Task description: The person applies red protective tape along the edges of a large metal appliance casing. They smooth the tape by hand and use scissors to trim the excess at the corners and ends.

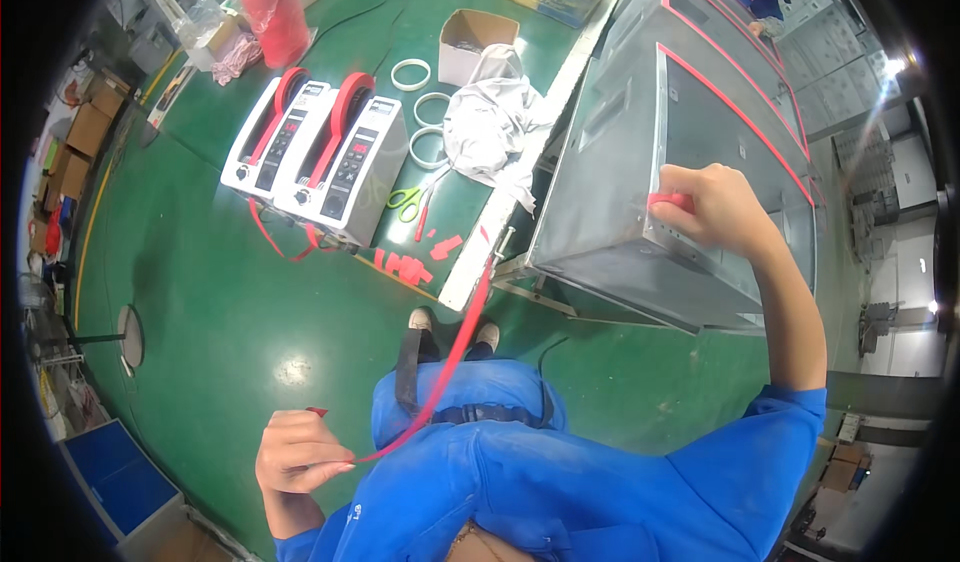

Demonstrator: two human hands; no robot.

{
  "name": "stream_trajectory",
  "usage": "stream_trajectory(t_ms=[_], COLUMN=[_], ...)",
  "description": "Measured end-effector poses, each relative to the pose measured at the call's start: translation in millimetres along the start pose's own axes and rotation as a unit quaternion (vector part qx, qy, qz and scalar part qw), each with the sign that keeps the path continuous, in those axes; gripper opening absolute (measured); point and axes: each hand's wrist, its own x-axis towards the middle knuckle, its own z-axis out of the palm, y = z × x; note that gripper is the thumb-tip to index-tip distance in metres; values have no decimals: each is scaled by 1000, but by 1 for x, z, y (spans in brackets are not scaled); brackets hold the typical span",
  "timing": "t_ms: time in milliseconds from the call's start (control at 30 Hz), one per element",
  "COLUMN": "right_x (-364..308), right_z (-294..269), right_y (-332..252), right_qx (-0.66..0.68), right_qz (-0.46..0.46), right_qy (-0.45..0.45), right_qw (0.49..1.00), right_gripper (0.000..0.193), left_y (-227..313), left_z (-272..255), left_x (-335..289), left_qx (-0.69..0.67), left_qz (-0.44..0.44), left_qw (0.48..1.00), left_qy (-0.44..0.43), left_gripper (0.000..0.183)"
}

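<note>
At seven o'clock, nearest me, my left hand (297,454) pinches a long red tape strip (447,362) running up toward one o'clock. At three o'clock my right hand (718,207) presses red tape onto the grey metal cabinet (640,152). Two tape dispensers (318,152) sit at eleven o'clock.

Two tape dispensers (318,152), three white rings (430,110), one scissors (408,200).

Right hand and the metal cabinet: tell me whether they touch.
Touching. The head view shows the right hand pressing a red tape piece against the corner edge of the cabinet, with no gap visible between fingers and metal.
</note>
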Motion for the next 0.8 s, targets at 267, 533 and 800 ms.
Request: stream_trajectory(t_ms=[267,533,800], right_x=[7,7,12], right_z=[-3,-5,-4], right_y=[2,3,3], right_qx=[3,25,-7], right_qz=[11,17,21], right_qy=[-9,-21,-15], right_qw=[1000,999,1000], right_gripper=[20,18,16], left_y=[-3,-5,-7], left_z=[-1,0,2], left_x=[2,3,11], left_qx=[-7,-13,-18], left_qz=[11,9,14], left_qw=[1000,1000,1000], left_qy=[-2,-2,-11], left_gripper=[13,13,12])
